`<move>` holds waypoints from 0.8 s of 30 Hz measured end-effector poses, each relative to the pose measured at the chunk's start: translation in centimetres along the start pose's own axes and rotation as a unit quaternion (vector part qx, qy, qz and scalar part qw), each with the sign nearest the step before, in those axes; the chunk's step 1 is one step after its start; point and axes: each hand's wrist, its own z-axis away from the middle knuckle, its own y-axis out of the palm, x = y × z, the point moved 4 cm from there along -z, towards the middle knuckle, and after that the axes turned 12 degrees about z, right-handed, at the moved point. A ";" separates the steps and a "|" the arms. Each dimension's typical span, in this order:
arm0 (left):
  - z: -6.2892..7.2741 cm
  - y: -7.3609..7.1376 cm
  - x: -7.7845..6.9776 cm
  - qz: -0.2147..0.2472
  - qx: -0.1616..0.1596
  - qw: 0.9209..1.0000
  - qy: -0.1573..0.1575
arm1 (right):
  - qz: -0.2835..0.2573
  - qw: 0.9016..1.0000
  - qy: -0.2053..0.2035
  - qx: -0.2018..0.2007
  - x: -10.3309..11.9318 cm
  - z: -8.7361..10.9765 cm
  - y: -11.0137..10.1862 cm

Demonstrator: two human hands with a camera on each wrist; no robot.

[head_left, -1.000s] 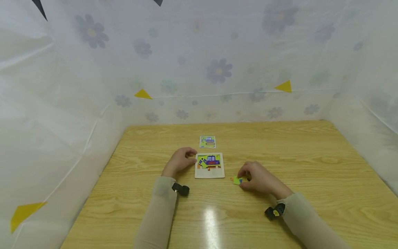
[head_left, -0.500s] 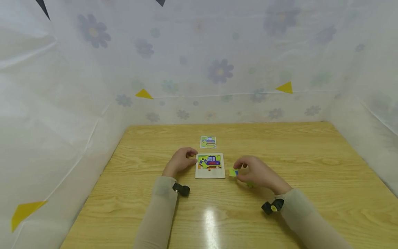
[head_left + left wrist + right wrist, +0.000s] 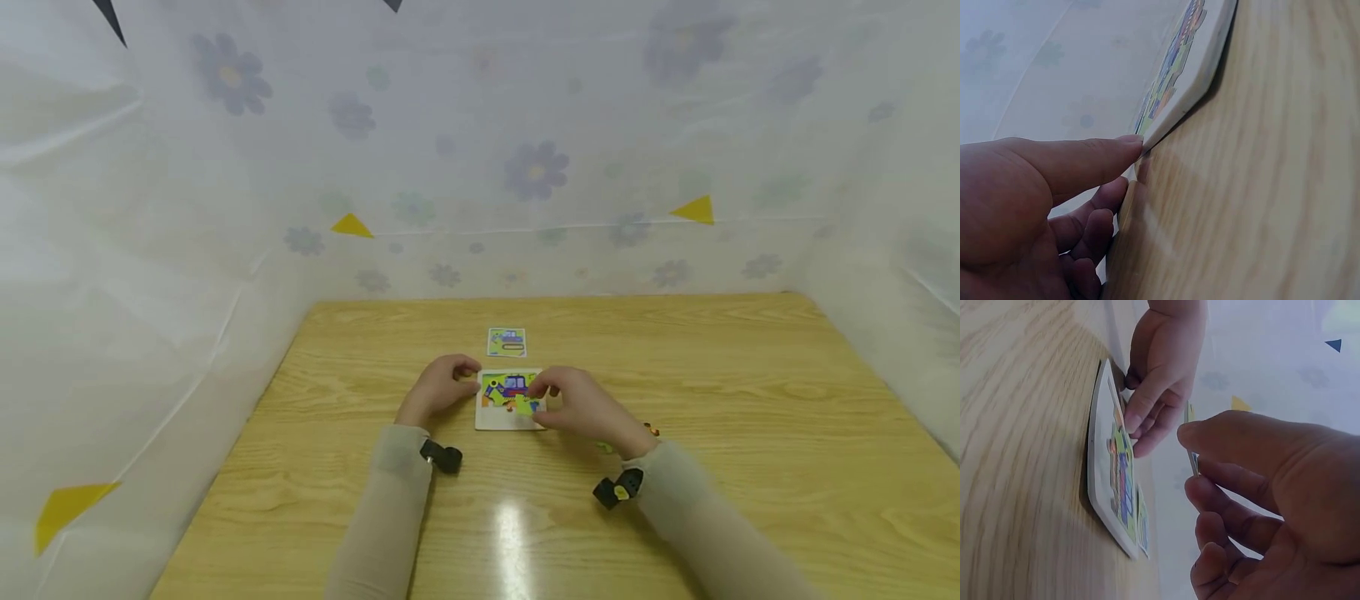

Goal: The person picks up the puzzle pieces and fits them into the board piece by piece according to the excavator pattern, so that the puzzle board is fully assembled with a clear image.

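Observation:
A wooden puzzle board point(image 3: 495, 422), its upper part filled with pieces of a blue and green digger picture, lies flat on the table. My left hand point(image 3: 437, 388) rests at its left edge, thumb tip touching the frame, other fingers loosely bent beside it; the left wrist view shows the thumb point(image 3: 1094, 164) against the corner. Over the board's right half, my right hand point(image 3: 581, 404) pinches a green and blue puzzle piece point(image 3: 523, 406) between thumb and fingers. In the right wrist view this piece point(image 3: 1190, 414) is seen edge-on, raised above the board.
Behind the board lies a small picture card point(image 3: 507, 342) of the same digger. Loose puzzle pieces, one green point(image 3: 604, 447) and one orange point(image 3: 651, 430), lie by my right wrist, partly hidden. Floral sheeting point(image 3: 465, 167) stands along the back and sides of the wooden table point(image 3: 735, 375).
My right hand has lifted the green and blue puzzle piece from the table and carried it left over the board. The left hand has stayed at the board's edge.

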 end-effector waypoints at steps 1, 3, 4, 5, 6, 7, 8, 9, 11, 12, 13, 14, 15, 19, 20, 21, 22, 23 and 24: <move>0.0 0.0 0.0 0.000 0.001 1.000 -0.001 | 0.003 1.000 -0.003 0.000 0.1 -0.2 0.2; -0.1 0.1 -0.1 0.000 0.002 1.000 0.001 | 0.002 1.000 -0.009 0.001 0.4 -0.7 0.5; -0.1 0.1 -0.1 0.001 0.002 1.000 0.000 | 0.001 1.000 -0.007 0.003 0.4 -1.0 0.7; -0.1 0.1 -0.1 0.002 0.002 1.000 0.001 | 0.001 1.000 -0.007 0.004 0.5 -1.2 0.8; -0.1 0.1 0.0 0.002 0.002 1.000 0.001 | -0.002 1.000 -0.004 0.005 0.5 -1.4 1.1; -0.1 0.1 -0.1 0.003 0.002 1.000 0.002 | -0.004 1.000 -0.003 0.005 0.5 -1.6 1.3; -0.2 0.1 -0.1 0.004 0.001 1.000 0.002 | -0.008 1.000 -0.003 0.006 0.5 -1.8 1.5; -0.1 0.1 -0.1 0.004 0.001 1.000 0.003 | -0.011 1.000 -0.003 0.006 0.5 -2.0 1.7; -0.1 0.1 -0.1 0.006 0.001 1.000 0.004 | -0.020 1.000 -0.005 0.006 0.5 -2.4 2.1; -0.1 0.1 -0.2 0.007 0.001 1.000 0.005 | -0.025 1.000 -0.005 0.006 0.5 -2.6 2.3; -0.1 0.1 -0.2 0.009 0.000 1.000 0.006 | -0.028 1.000 -0.004 0.007 0.6 -2.7 2.5; -0.1 0.1 -0.3 0.009 0.001 1.000 0.006 | -0.029 1.000 -0.003 0.007 0.6 -2.9 2.7; 0.0 0.1 -0.3 0.009 0.001 1.000 0.006 | -0.030 1.000 -0.002 0.007 0.7 -3.1 2.9; 0.0 0.0 -0.4 0.007 0.001 1.000 0.007 | -0.027 0.999 0.011 0.012 0.8 -3.6 3.6; 0.0 0.0 -0.4 0.007 0.001 1.000 0.006 | -0.025 0.999 0.014 0.014 0.8 -3.7 3.7; 0.1 0.0 -0.4 0.008 0.001 1.000 0.006 | -0.022 0.999 0.016 0.018 0.8 -3.8 3.9; 0.1 0.0 -0.3 0.008 0.001 1.000 0.006 | -0.020 0.999 0.018 0.020 0.7 -3.8 4.0; 0.1 0.0 -0.3 0.009 0.001 1.000 0.005 | -0.016 0.999 0.018 0.022 0.7 -3.9 4.2; 0.1 0.0 -0.3 0.010 0.001 1.000 0.005 | -0.013 0.999 0.017 0.024 0.7 -4.0 4.4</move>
